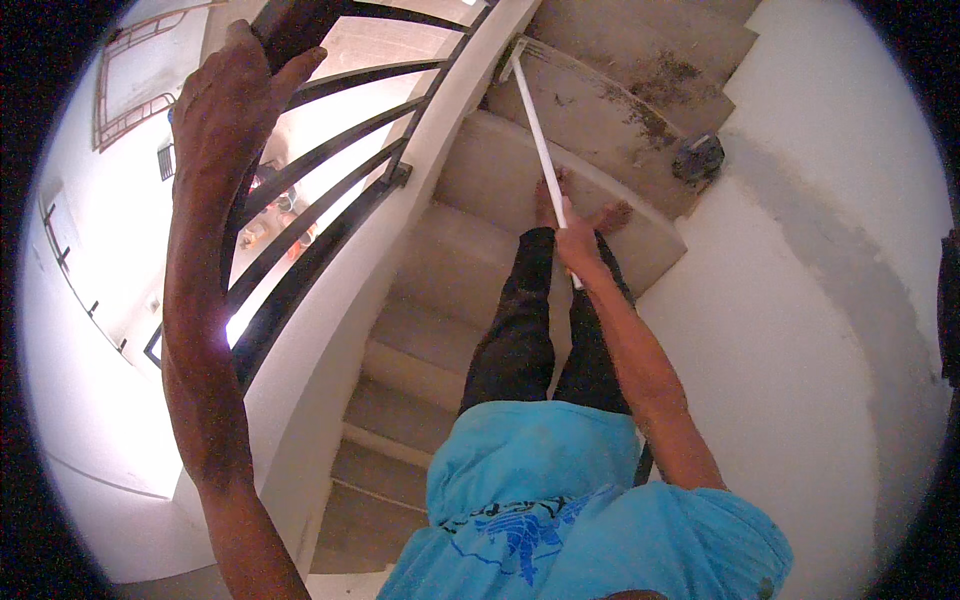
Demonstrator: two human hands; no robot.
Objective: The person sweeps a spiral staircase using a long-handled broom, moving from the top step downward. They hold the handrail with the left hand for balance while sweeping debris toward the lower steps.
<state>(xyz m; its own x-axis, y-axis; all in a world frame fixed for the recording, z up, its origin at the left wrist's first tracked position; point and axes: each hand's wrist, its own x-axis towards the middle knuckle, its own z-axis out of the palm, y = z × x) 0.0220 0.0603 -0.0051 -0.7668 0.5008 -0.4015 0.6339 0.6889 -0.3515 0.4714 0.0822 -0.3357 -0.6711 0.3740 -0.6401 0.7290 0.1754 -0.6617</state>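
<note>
My left hand [229,105] is wrapped over the dark handrail [304,26] of the stair railing, thumb on one side and fingers on the other. Lower down, my right hand [581,244] grips a white pole [536,124] near its end. The pole slants away from me to a stair tread [577,94], where its pale head [512,60] touches the step beside the stringer; the head's exact kind is unclear. Dark loose dirt [649,124] lies across that tread. My bare feet [611,217] stand on the step just below it.
Black curved bars [367,120] of the railing run along the left, above a white stringer [420,180]. A dark crumpled object [699,159] sits at the tread's right end, against the white wall [787,315] with its grey patch. Far below, a bright floor holds several small items.
</note>
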